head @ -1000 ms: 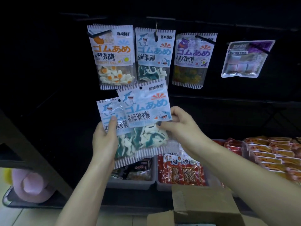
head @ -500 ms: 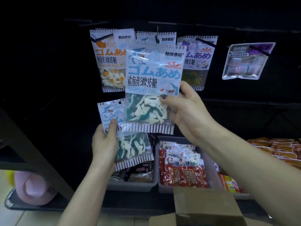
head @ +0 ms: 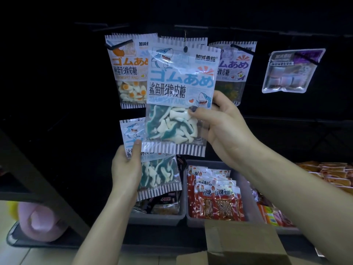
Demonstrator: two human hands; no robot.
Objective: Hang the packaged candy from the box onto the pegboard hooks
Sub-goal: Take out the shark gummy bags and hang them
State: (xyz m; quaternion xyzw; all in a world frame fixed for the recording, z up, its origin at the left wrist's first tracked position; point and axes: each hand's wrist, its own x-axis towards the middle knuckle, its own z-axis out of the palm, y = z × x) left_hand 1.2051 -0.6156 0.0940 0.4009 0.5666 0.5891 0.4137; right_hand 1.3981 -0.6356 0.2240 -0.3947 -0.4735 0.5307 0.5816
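Shark gummy pack (head: 181, 96) at frame centre, raised in front of the hanging packs on the dark pegboard (head: 57, 73); its hang hole sits just below the hook tip (head: 185, 35). Right hand (head: 223, 129) pinches the pack's right edge, thumb across the clear window. Left hand (head: 126, 169), lower left of centre, grips a second shark pack (head: 158, 169). Egg gummy pack (head: 126, 73) hangs upper left. Snack bins (head: 215, 199) below; cardboard box (head: 242, 243) at bottom right.
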